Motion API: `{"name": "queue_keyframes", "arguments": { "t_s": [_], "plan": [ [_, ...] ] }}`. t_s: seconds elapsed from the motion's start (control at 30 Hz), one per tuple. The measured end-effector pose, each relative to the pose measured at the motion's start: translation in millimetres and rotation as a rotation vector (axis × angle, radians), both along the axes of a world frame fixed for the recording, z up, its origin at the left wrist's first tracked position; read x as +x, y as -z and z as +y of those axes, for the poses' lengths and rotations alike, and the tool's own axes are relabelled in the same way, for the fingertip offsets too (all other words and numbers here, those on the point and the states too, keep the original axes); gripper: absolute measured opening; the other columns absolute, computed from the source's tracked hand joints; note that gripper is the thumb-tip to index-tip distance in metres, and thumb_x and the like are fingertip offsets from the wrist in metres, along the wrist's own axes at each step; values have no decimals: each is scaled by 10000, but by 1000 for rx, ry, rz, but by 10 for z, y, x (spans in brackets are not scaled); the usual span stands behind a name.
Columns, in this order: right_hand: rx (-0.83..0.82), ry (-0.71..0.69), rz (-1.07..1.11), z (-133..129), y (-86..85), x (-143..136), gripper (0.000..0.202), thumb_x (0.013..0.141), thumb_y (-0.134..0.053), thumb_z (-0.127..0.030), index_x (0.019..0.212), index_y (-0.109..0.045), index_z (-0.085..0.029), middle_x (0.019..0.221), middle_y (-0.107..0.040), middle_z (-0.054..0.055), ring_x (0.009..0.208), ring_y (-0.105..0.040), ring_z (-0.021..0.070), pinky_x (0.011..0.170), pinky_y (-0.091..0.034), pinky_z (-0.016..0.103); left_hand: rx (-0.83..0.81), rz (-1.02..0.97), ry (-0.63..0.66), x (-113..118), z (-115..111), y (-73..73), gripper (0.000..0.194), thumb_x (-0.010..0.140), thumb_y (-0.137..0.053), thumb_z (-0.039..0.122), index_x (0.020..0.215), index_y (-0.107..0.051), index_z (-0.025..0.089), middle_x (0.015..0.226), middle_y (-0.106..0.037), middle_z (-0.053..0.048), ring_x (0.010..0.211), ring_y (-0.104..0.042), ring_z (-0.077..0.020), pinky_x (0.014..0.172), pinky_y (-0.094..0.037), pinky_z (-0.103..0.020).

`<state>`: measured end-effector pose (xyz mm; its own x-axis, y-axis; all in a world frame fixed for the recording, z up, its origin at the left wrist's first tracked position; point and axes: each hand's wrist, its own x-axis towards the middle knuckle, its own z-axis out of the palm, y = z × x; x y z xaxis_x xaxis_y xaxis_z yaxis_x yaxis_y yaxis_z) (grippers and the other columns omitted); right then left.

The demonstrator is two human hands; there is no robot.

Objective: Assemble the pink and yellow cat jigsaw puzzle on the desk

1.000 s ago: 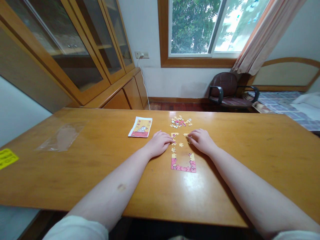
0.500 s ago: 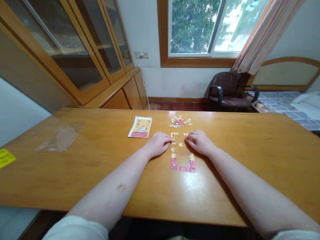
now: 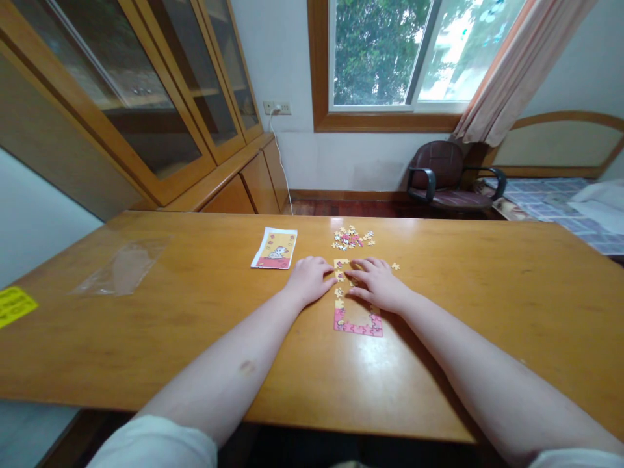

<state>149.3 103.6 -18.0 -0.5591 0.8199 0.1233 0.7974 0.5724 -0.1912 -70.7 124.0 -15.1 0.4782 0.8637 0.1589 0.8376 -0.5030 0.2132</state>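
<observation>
In the head view, with the part-built puzzle (image 3: pixel 358 329) as the clock's centre, its pink edge pieces join in a row along 6 o'clock, and yellow pieces run up its left side from about 8 to 11 o'clock, some with gaps between them.

The left hand (image 3: pixel 308 283) rests at 9 o'clock, thumb parted from the other fingers, tips just beside the yellow column; whether they touch it I cannot tell. The right hand (image 3: pixel 381 285) reaches in from 3 o'clock, fingers spread over the upper part and hiding some of it; I cannot tell whether they touch a piece underneath.

A loose piece (image 3: pixel 396 266) lies at 2 o'clock, the piece pile (image 3: pixel 351 238) at 12, a picture sheet (image 3: pixel 275 249) at 10 and a clear bag (image 3: pixel 124 268) well apart at 9, all on the table (image 3: pixel 146 325).
</observation>
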Motion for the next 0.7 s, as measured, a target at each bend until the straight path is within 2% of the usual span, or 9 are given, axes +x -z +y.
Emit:
{"name": "queue_keyframes", "arguments": {
  "t_s": [0.43, 0.7],
  "plan": [
    [-4, -30, 35, 4, 61, -15, 604, 854, -441, -634, 1304, -557, -249, 1375, -485, 126, 1227, -409, 311, 1046, -259, 510, 25, 5, 15, 38, -14, 4, 310, 850, -529, 448, 1007, -697, 240, 997, -667, -59, 953, -563, -238, 877, -414, -401],
    [-34, -23, 50, 1, 81, -25, 600, 842, -463, -636, 1322, -534, -282, 1390, -468, 124, 1251, -394, 317, 1058, -240, 541, -6, -27, -15, 51, -16, 10, 268, 830, -562, 415, 983, -670, 223, 1006, -655, -59, 967, -560, -231, 880, -416, -383]
  ]
}}
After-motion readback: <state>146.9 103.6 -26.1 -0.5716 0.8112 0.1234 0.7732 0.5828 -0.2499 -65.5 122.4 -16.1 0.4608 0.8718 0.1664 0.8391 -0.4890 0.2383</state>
